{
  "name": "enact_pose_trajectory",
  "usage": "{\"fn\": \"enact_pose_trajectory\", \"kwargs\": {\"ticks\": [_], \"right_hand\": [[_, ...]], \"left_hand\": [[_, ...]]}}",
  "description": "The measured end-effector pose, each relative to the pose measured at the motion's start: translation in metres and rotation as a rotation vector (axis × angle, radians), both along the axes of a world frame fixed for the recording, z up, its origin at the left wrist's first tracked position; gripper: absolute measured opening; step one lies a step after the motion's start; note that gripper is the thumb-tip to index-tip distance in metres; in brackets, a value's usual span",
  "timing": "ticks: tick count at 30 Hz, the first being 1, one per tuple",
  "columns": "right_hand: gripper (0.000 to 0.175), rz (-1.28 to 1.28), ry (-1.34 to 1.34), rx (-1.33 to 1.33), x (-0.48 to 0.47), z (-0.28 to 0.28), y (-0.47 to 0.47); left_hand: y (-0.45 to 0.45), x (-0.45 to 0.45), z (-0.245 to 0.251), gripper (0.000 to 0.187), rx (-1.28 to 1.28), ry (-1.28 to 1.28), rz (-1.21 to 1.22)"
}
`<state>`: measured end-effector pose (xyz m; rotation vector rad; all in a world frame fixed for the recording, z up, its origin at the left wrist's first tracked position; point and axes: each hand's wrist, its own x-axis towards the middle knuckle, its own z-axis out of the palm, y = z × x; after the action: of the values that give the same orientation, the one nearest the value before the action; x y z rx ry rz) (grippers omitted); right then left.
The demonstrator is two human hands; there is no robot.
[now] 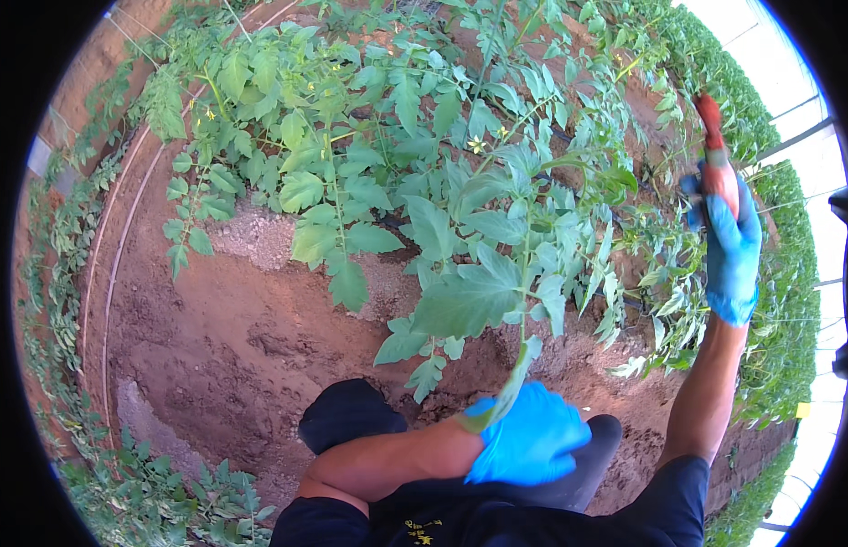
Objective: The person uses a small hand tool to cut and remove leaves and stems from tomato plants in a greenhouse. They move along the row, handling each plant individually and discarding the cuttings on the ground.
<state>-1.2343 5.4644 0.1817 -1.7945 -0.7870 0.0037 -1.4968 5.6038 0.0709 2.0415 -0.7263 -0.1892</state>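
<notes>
My right hand (pixel 732 236), in a blue disposable glove, is raised at the right beside the tomato foliage. It is closed around a red hand tool (pixel 711 130); motion blur hides what kind it is. My left hand (pixel 530 437), also gloved in blue, is low in front of my body, close to my dark-clad thigh (pixel 595 451). Its fingers are curled, and whether anything is inside them cannot be seen. A tomato leaflet (pixel 513 386) hangs across the left wrist. Right ahead stands a tomato plant (pixel 479 287) with broad leaves and small yellow flowers (pixel 476 144).
Reddish bare soil (pixel 212 335) lies to the left, with pale gravelly patches (pixel 253 236). Two thin pale lines (pixel 113 287) curve along the ground. More plant rows (pixel 783 273) stand at the right before a bright greenhouse wall (pixel 831 287). A yellow card (pixel 803 410) hangs there.
</notes>
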Motion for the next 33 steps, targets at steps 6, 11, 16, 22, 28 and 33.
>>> {"fn": "enact_pose_trajectory", "kwargs": {"ticks": [6, 11, 16, 22, 28, 33], "right_hand": [[0.046, 0.133, -0.052, -0.129, 0.053, 0.022, 0.062], [0.039, 0.181, 0.007, -0.203, 0.076, 0.026, 0.090], [0.041, 0.238, -0.023, -0.378, 0.089, 0.023, 0.103], [0.036, 0.403, -0.242, -0.605, 0.086, 0.017, 0.121], [0.029, 0.487, -0.201, -0.780, 0.080, 0.018, 0.130], [0.029, 0.461, -0.264, -0.856, 0.076, 0.016, 0.140]], "left_hand": [[0.105, -0.022, 0.054, 0.039, -0.722, -0.210, -0.353], [0.160, -0.034, 0.034, 0.040, -1.567, -0.343, 0.547], [0.140, 0.014, -0.002, 0.051, -0.899, -0.368, 0.988], [0.110, 0.026, -0.007, 0.060, -0.460, -0.397, 0.679], [0.088, 0.030, -0.011, 0.062, -0.461, -0.466, 0.677], [0.085, 0.032, -0.015, 0.056, -0.491, -0.508, 0.685]]}}
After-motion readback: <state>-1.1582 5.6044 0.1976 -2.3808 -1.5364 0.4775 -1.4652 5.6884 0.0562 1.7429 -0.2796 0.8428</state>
